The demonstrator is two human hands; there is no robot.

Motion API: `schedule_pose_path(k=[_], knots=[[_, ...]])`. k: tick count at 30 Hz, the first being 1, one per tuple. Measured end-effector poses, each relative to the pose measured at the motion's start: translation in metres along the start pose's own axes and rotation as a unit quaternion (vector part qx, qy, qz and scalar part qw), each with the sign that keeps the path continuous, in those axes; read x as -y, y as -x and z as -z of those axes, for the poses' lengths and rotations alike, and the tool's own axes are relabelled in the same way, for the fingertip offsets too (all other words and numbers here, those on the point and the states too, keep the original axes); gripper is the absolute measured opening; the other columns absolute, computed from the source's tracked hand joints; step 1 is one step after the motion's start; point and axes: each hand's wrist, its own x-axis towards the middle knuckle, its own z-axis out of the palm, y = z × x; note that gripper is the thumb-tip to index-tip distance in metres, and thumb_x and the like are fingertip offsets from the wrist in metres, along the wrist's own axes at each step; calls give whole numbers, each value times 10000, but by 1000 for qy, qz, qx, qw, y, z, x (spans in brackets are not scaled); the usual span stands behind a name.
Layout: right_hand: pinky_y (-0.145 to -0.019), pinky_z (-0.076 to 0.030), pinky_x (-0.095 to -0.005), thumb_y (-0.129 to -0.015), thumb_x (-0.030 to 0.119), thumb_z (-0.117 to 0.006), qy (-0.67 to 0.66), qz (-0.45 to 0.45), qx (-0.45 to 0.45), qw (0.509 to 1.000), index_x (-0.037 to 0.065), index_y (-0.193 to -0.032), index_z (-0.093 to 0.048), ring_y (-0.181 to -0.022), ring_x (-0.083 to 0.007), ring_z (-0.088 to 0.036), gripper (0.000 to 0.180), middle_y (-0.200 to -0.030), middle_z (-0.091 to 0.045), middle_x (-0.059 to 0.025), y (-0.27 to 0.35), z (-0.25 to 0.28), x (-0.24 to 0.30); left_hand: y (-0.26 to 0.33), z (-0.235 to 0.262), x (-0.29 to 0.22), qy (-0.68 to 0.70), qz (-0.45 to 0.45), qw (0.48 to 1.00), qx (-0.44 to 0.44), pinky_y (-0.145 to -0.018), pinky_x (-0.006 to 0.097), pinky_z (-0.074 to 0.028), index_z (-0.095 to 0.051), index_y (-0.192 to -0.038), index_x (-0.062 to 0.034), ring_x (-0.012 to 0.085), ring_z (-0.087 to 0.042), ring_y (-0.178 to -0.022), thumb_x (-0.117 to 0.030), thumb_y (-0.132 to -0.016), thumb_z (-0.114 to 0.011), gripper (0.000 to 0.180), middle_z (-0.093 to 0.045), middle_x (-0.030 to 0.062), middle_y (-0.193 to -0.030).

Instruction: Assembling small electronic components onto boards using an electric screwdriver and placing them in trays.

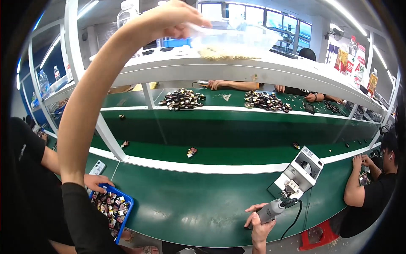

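My left arm reaches up across the view to the white shelf. There my left hand is closed at the near-left rim of a clear plastic container with pale yellowish small pieces at its bottom; both are blurred. Low on the right, my right hand is wrapped around a grey electric screwdriver. From its upper end a black coiled cord hangs down. Just beyond the screwdriver, a white and grey box-shaped machine, like a screw feeder, stands tilted in the view on the green table.
At left, another person's hand rests on a blue basket of small dark parts, near a phone. Past the white rail, scattered parts lie on a green belt. Part piles and co-workers' hands are beyond. Bottles stand on the shelf.
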Motion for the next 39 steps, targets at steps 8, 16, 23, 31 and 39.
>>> schedule_pose_path(k=[8, 16, 23, 31, 39], knots=[[-420, -441, -284, -877, -20, -564, 25, 12, -55, 998, -19, -1096, -486, -423, -182, -543, 233, -846, -638, -201, 11, -9, 8, -66, -46, 52, -60, -32, 953, -294, -670, 292, -566, -665, -1190, -63, 191, -678, -878, -279, -1003, -632, 288, -647, 122, -1042], [-368, -406, -268, -942, 44, -547, 69, 152, -194, 967, 0, -1079, -473, -399, -135, -467, 162, -900, -600, -159, -6, 35, 25, 143, -176, 105, -371, -521, 768, 7, -656, 304, -507, -685, -1062, -79, 208, -625, -773, -144, -895, -702, 180, -620, 42, -869], [-449, -458, -268, -919, 34, -561, 62, 146, -204, 966, -14, -1094, -473, -394, -150, -490, 202, -887, -635, -185, -14, 41, 36, 186, -302, 240, -142, -86, 975, 146, -1024, 441, -499, -382, -1483, -64, 337, -513, -1265, -269, -919, -702, 680, -500, 131, -1400], [-390, -431, -272, -954, 16, -571, 26, 263, -186, 946, -45, -1092, -493, -417, -147, -518, 170, -862, -647, -191, -55, 47, 78, 167, -343, 264, -37, -103, 987, 118, -964, 404, -451, -588, -1301, -34, 321, -531, -1060, -111, -911, -694, 412, -618, 129, -1176], [-434, -444, -271, -953, 46, -599, 27, 305, -125, 944, -49, -989, -561, -452, -137, -544, 108, -831, -675, -160, -134, 73, 86, 223, -355, 121, -69, -172, 966, 181, -928, 409, -514, -579, -1207, -4, 312, -577, -1068, -168, -871, -742, 408, -605, 134, -1175]])
